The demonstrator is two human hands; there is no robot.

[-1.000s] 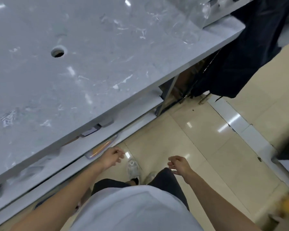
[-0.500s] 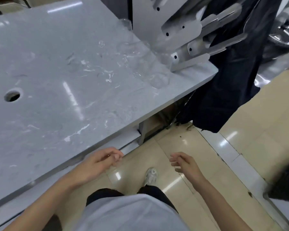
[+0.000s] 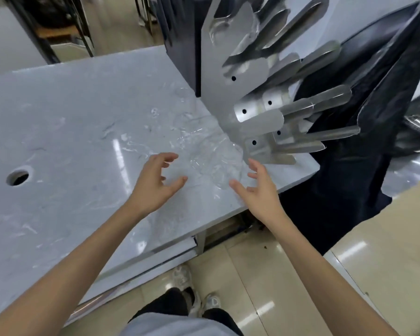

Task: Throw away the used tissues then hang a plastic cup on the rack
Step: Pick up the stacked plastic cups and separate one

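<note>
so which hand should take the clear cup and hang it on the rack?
Right, probably. The right hand is open beside the clear cups and nearest the rack prongs. The left hand, also open and empty, sits on the cups' far side from the rack.

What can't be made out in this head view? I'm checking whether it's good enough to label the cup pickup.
- Clear plastic cups between the left hand and right hand: transparent against the marble countertop, so their number and outlines are unclear.
- Metal rack: top cut off by the frame edge; a cup-like shape near its top is too blurred to confirm.
- Used tissues and bin: not in view.
</note>
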